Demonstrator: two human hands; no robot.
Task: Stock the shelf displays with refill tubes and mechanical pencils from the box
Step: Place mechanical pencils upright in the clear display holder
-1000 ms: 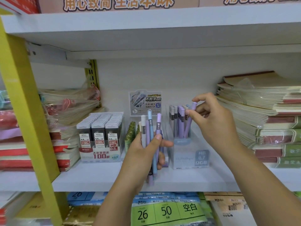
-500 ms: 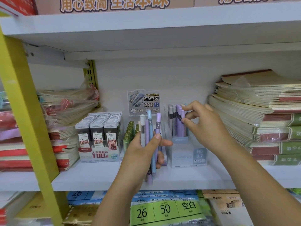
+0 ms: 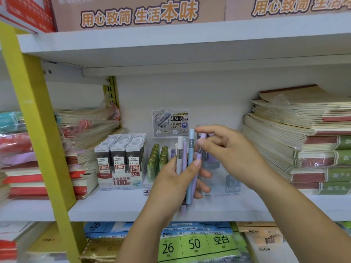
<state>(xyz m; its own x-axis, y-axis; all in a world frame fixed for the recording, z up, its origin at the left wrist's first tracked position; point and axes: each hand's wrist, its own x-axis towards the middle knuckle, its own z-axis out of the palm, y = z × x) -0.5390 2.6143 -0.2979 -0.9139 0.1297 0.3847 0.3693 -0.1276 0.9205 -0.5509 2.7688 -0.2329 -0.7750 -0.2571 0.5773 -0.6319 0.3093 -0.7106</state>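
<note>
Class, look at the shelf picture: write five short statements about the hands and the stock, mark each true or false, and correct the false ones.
1. The left hand holds a bunch of mechanical pencils upright. True.
2. The right hand rests flat on the shelf. False: it is raised, its fingertips pinching the top of a purple pencil in the bunch.
3. The lead refill box marked 0.5 stands to the left of the green tubes. True.
4. The notebooks on the right stand upright like books. False: they lie flat in a stack.
5. The bunch holds only purple pencils. False: a blue pencil and a white pencil are in it too.
</note>
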